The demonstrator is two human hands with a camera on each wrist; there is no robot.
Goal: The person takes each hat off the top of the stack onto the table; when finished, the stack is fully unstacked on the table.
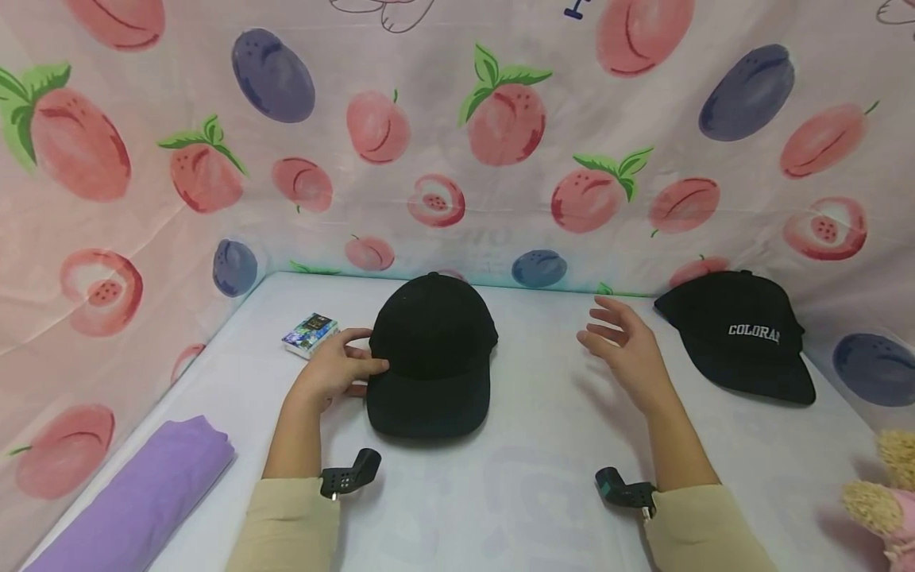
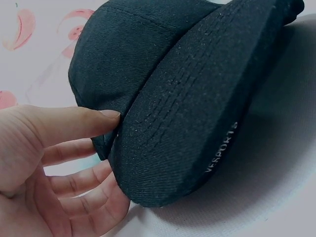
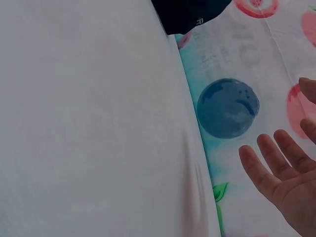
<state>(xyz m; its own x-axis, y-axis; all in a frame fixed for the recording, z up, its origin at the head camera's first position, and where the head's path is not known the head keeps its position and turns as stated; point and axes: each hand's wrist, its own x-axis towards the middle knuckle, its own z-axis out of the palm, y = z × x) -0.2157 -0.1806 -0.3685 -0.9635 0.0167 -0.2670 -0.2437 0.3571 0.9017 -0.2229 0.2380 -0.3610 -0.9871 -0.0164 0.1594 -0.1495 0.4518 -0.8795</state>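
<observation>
A plain black baseball cap [image 1: 432,334] sits at the middle of the white table, brim toward me. My left hand [image 1: 332,369] grips its left side. In the left wrist view the thumb [image 2: 94,121] presses where the crown meets the brim [image 2: 163,133], and the other fingers go behind and under the edge. Pale lettering, partly readable, runs along the brim's underside there. My right hand [image 1: 629,345] hovers over the table right of the cap, fingers spread and relaxed, holding nothing. The right wrist view shows that hand [image 3: 296,187] apart from the cap [image 3: 190,12].
A second black cap [image 1: 750,342] with white lettering lies at the right back. Behind my left hand is a small colourful pack [image 1: 310,334]. Folded purple cloth [image 1: 136,508] lies at the left front, and part of a plush toy [image 1: 879,504] at the right edge. Fruit-print fabric [image 1: 500,214] hangs behind.
</observation>
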